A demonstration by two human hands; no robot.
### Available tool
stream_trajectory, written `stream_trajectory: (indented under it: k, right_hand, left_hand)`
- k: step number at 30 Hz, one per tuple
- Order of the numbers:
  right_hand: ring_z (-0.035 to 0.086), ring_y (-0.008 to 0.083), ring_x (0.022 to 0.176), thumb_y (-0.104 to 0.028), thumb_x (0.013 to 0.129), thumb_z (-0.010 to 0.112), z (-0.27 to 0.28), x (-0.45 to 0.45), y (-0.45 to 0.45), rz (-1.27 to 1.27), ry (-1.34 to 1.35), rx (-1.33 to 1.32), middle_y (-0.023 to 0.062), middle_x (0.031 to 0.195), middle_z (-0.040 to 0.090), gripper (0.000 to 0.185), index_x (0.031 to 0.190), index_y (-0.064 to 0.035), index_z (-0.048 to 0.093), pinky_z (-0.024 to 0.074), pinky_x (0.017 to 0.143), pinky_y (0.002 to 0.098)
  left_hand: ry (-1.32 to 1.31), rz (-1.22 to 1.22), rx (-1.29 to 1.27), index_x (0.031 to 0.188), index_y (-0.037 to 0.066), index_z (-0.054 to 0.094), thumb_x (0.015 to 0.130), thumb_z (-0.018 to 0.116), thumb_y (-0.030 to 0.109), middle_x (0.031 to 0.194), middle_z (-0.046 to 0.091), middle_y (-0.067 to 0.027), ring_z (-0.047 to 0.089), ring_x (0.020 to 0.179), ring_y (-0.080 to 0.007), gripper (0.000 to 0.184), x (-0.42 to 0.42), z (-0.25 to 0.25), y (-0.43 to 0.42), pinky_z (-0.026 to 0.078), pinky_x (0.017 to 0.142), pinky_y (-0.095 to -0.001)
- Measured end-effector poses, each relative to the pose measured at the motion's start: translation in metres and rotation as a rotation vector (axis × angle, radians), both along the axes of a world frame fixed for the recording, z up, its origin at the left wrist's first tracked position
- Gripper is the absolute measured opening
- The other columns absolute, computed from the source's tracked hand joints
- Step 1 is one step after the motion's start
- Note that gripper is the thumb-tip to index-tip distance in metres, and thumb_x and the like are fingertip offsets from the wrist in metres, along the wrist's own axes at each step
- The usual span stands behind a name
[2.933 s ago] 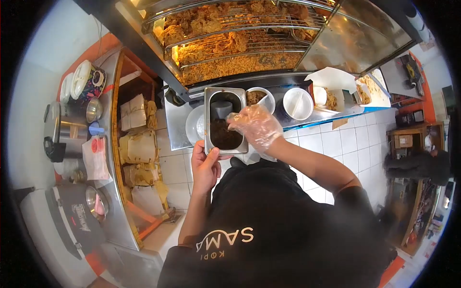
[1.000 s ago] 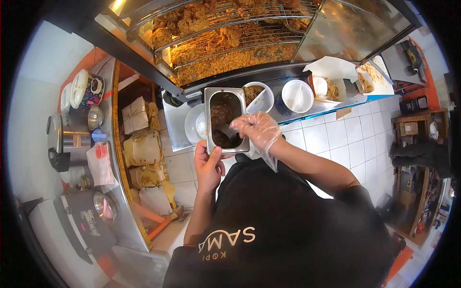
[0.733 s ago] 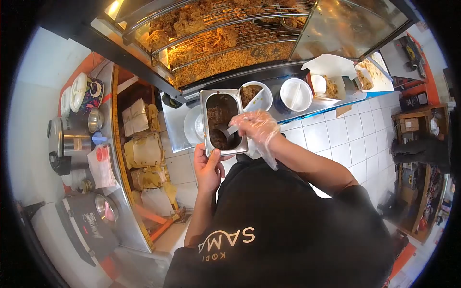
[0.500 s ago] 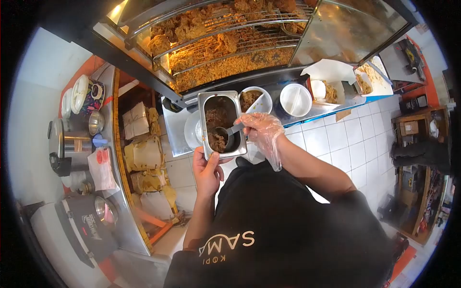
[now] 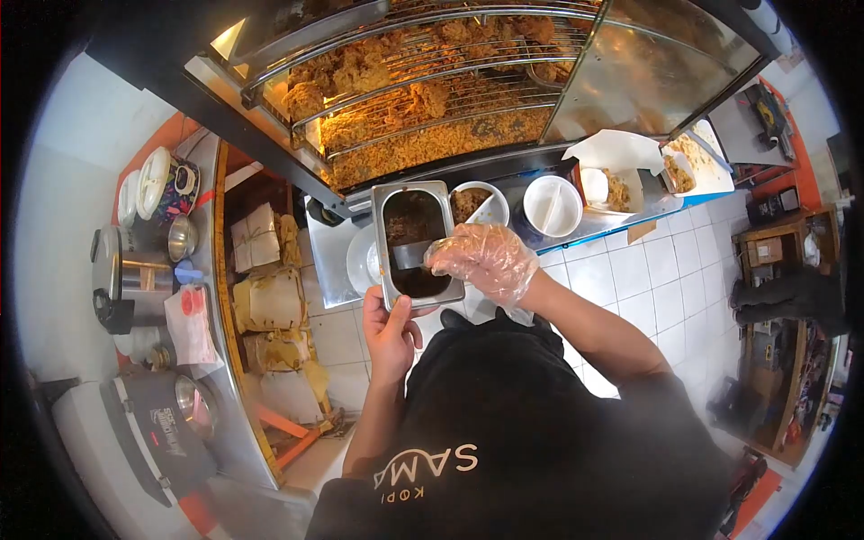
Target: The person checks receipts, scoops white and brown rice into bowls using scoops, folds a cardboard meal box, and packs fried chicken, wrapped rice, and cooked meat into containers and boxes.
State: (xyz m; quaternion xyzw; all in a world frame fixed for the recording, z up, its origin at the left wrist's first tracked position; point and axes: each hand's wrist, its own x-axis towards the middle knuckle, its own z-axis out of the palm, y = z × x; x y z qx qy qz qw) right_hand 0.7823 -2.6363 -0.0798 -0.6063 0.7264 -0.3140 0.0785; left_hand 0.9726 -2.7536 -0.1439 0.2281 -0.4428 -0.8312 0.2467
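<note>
My left hand (image 5: 392,337) grips the near rim of a deep steel food pan (image 5: 455,290), thumb on the edge and fingers underneath. Dark brown sauce (image 5: 421,284) with bits of food lies inside the pan. My right hand (image 5: 490,263), in a clear plastic glove, is closed around the handle of a scoop (image 5: 410,256), whose metal part is down in the pan. Just right of the pan stands a white divided bowl (image 5: 491,214) with brown food in one compartment. Another divided bowl (image 5: 553,206) beside it shows no food.
A lit display case (image 5: 432,99) with fried chicken on racks rises behind the counter. Open paper boxes (image 5: 621,189) of food stand at the right. On the left are a side counter (image 5: 236,396), a rice cooker (image 5: 108,274) and a steel bowl (image 5: 182,237).
The scoop, which held brown food near the pan's front end, has shifted toward the pan's middle and turned. My right hand has rotated over it. The left hand keeps holding the pan.
</note>
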Motion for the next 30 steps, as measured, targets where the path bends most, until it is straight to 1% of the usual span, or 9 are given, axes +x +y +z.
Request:
stream_trajectory:
  k: [5, 7, 11, 14, 17, 20, 21, 24, 30]
  right_hand:
    - [0.061, 0.0269, 0.097, -0.024, 0.094, 0.051, 0.012, -0.005, -0.005, -0.004, 0.137, 0.081, 0.0074, 0.101, 0.064, 0.024, 0.110, -0.0148, 0.066, 0.0486, 0.085, 0.0419]
    - [0.062, 0.0269, 0.097, -0.023, 0.093, 0.051, -0.003, -0.004, -0.012, 0.000, 0.205, 0.141, 0.0076, 0.101, 0.064, 0.023, 0.110, -0.0149, 0.065, 0.0495, 0.083, 0.0417]
    - [0.064, 0.0281, 0.095, -0.022, 0.090, 0.054, -0.018, 0.010, -0.016, 0.011, 0.173, 0.244, 0.0073, 0.103, 0.066, 0.023, 0.108, -0.0135, 0.065, 0.0516, 0.079, 0.0418]
    - [0.066, 0.0319, 0.090, -0.022, 0.091, 0.054, -0.034, 0.017, -0.012, 0.019, 0.111, -0.041, 0.0104, 0.097, 0.068, 0.020, 0.102, -0.0104, 0.066, 0.0523, 0.075, 0.0437]
    - [0.066, 0.0270, 0.082, -0.020, 0.092, 0.057, -0.030, 0.026, -0.012, -0.106, -0.219, -0.046, 0.0093, 0.085, 0.068, 0.017, 0.095, -0.0088, 0.070, 0.0507, 0.076, 0.0389]
    - [0.063, 0.0163, 0.071, -0.026, 0.093, 0.062, -0.020, 0.026, -0.013, -0.375, -0.929, 0.110, 0.0064, 0.075, 0.067, 0.024, 0.093, -0.0042, 0.072, 0.0492, 0.069, 0.0324]
    - [0.057, 0.0086, 0.066, -0.029, 0.091, 0.067, -0.039, 0.029, -0.013, -0.429, -1.122, -0.022, 0.0035, 0.071, 0.065, 0.028, 0.095, -0.0019, 0.073, 0.0460, 0.062, 0.0273]
    - [0.061, 0.0088, 0.069, -0.024, 0.092, 0.067, -0.045, 0.025, -0.008, -0.419, -1.269, -0.153, 0.0034, 0.075, 0.067, 0.023, 0.098, -0.0023, 0.073, 0.0483, 0.064, 0.0250]
    - [0.058, 0.0081, 0.065, -0.020, 0.092, 0.066, -0.035, 0.019, -0.005, -0.441, -1.054, 0.033, 0.0024, 0.077, 0.068, 0.020, 0.095, -0.0026, 0.074, 0.0438, 0.058, 0.0223]
  left_hand:
    - [0.007, -0.007, 0.001, 0.108, 0.007, 0.045, 0.098, 0.056, 0.011, 0.101, 0.066, -0.0131, 0.073, 0.080, -0.0237, 0.016, -0.001, 0.003, -0.001, 0.041, 0.033, -0.0191]
    - [-0.003, -0.002, 0.001, 0.108, 0.007, 0.045, 0.098, 0.056, 0.011, 0.100, 0.066, -0.0127, 0.073, 0.080, -0.0232, 0.016, -0.002, 0.003, 0.000, 0.041, 0.033, -0.0192]
    - [-0.049, 0.025, -0.023, 0.107, 0.008, 0.047, 0.097, 0.060, 0.012, 0.090, 0.061, -0.0043, 0.073, 0.077, -0.0252, 0.017, -0.002, 0.009, 0.004, 0.042, 0.034, -0.0225]
    - [-0.046, 0.033, -0.023, 0.108, 0.008, 0.047, 0.097, 0.060, 0.013, 0.091, 0.061, -0.0046, 0.073, 0.077, -0.0251, 0.017, 0.000, 0.005, 0.003, 0.042, 0.034, -0.0227]
    - [-0.045, 0.027, -0.025, 0.108, 0.008, 0.047, 0.097, 0.060, 0.013, 0.092, 0.062, -0.0050, 0.073, 0.077, -0.0248, 0.018, -0.001, 0.004, 0.002, 0.042, 0.034, -0.0228]
    - [-0.059, 0.023, -0.030, 0.109, 0.008, 0.047, 0.097, 0.059, 0.013, 0.093, 0.062, -0.0055, 0.073, 0.078, -0.0240, 0.018, -0.002, 0.006, 0.003, 0.042, 0.035, -0.0228]
    - [-0.038, 0.025, -0.027, 0.109, 0.008, 0.047, 0.097, 0.059, 0.012, 0.093, 0.062, -0.0056, 0.073, 0.079, -0.0239, 0.018, -0.004, 0.001, 0.002, 0.042, 0.035, -0.0228]
    - [-0.062, -0.001, -0.020, 0.110, 0.007, 0.047, 0.097, 0.058, 0.011, 0.094, 0.062, -0.0061, 0.073, 0.080, -0.0236, 0.018, -0.002, 0.002, 0.002, 0.043, 0.035, -0.0228]
    - [-0.065, -0.043, -0.032, 0.110, 0.007, 0.047, 0.097, 0.058, 0.011, 0.096, 0.063, -0.0070, 0.073, 0.080, -0.0237, 0.018, -0.006, 0.000, 0.005, 0.043, 0.035, -0.0229]
